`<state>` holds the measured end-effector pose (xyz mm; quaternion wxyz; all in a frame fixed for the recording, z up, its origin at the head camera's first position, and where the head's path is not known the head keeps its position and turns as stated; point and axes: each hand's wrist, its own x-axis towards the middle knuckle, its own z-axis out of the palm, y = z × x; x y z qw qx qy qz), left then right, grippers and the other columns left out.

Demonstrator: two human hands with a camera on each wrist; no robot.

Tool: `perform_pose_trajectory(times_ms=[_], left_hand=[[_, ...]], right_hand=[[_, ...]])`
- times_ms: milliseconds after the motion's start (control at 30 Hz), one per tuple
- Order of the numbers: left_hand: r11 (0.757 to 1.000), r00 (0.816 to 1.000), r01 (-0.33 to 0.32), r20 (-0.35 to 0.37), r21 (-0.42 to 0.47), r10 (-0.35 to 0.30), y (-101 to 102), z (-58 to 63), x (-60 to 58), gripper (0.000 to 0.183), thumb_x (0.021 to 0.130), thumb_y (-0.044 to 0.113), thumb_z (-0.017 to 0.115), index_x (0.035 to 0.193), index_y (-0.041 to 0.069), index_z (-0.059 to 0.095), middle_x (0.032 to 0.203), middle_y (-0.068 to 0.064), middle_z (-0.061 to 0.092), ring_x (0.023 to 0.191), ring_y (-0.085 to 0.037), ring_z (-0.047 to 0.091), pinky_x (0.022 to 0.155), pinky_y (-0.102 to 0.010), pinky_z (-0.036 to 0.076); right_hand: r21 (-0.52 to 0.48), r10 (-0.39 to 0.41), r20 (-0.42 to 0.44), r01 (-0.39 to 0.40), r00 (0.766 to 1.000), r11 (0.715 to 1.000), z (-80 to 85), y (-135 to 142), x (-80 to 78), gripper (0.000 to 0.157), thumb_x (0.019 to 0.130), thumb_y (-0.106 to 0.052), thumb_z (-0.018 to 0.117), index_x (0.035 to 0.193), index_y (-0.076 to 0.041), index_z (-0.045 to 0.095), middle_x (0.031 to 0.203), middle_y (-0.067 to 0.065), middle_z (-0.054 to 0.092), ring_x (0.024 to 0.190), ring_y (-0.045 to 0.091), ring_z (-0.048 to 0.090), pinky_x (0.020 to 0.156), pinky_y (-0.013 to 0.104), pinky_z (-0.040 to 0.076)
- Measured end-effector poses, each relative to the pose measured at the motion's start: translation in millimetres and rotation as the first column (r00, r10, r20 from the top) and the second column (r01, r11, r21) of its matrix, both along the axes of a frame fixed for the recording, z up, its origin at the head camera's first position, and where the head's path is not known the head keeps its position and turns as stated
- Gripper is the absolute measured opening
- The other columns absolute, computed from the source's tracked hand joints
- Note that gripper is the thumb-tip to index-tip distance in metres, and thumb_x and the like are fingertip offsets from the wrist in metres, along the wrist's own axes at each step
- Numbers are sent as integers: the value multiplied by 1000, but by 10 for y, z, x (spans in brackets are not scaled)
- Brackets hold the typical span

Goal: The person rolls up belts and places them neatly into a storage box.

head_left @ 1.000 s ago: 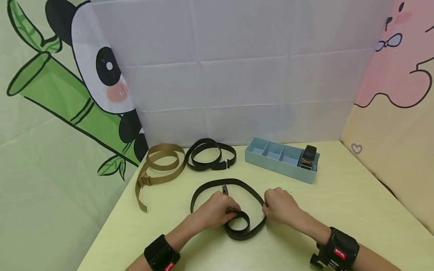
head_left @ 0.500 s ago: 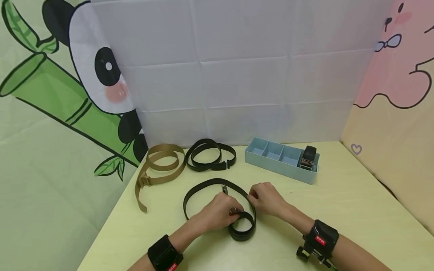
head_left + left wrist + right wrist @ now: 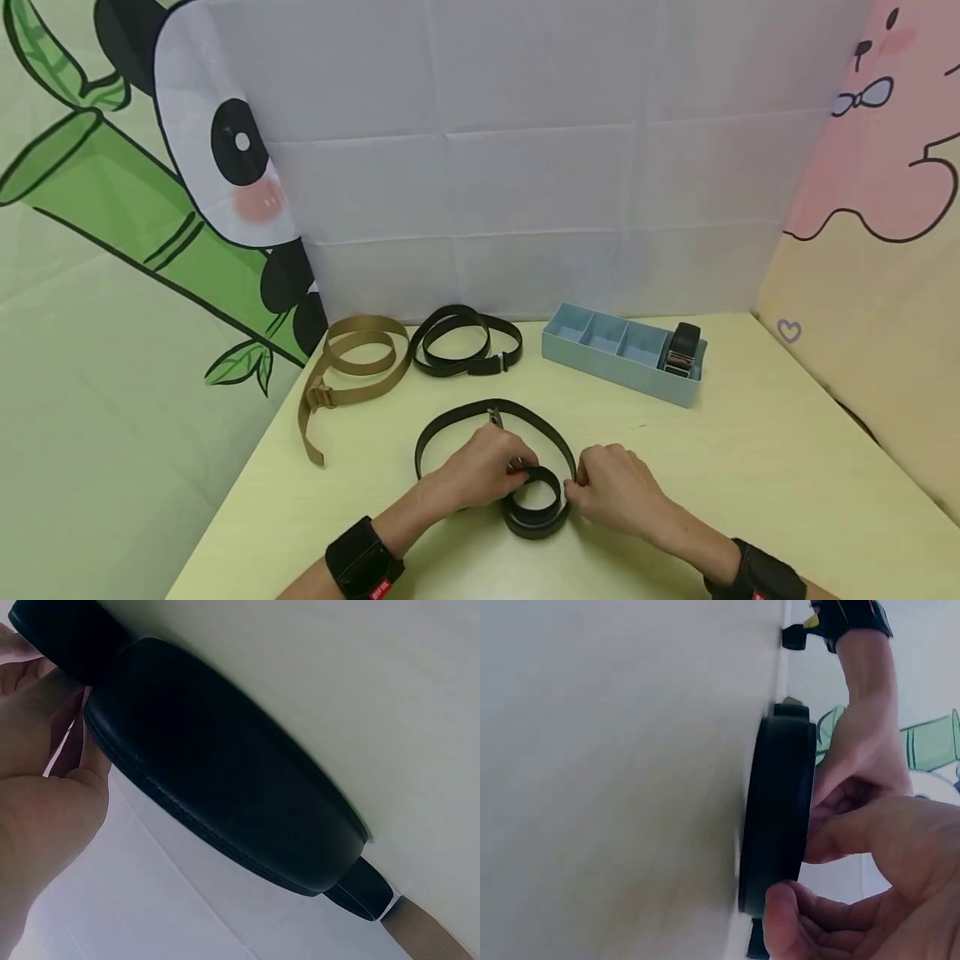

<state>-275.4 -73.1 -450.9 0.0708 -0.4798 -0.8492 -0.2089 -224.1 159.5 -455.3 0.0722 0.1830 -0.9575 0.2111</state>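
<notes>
Left hand (image 3: 483,467) and right hand (image 3: 618,492) pinch one belt (image 3: 536,525) (partly hidden behind the left)
Three other belts (image 3: 375,392), one box (image 3: 615,367)

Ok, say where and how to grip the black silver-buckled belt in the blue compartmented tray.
Its top, probably, pinched from above: the black silver-buckled belt pokes past the rim of the blue compartmented tray, whose walls flank its base.

no word reading clearly, a red label (image 3: 380,589) sitting on the left wristband (image 3: 359,555), its white lettering blurring, a second label (image 3: 759,596) peeking from the right wristband (image 3: 767,571), a purple heart (image 3: 788,331) showing on the right-hand cloth (image 3: 862,325)
</notes>
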Motion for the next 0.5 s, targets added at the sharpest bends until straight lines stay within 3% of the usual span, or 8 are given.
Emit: perform_pose_trajectory(times_ms=[133,267,400,500], left_hand=[[1000,1000,15,5,6,-15,-6,-4,2,15,82,-1,80,90,12,84,86,4,79,81,4,68,69,-12,54],[1000,1000,27,10,13,-28,-17,0,4,16,83,0,80,92,11,84,88,4,80,80,6,67,69,-13,55],[999,999,32,20,23,-32,-16,-4,-7,15,83,2,81,94,11,85,88,4,80,79,7,67,69,-14,56],[999,998,36,45,40,-38,-2,-18,-25,15,83,1,81,94,11,85,87,3,80,79,7,67,69,-14,56]], right_hand=[[-72,6,49,-2,999,997,-17,19,-94,45,80,-17,73,46,-24,44,44,-16,30,41,0,29,43,20,26],[-85,37,13,-36,999,996,-11,51,-212,47,80,-9,70,44,-23,42,44,-16,25,41,0,24,43,20,23],[-78,82,-56,-87,995,993,-17,51,-348,41,81,-4,70,49,-22,52,45,-16,34,42,1,31,44,19,28],[-89,124,-59,-129,991,988,-41,2,-437,32,84,-5,71,57,-21,62,48,-15,46,44,1,39,45,20,34]])
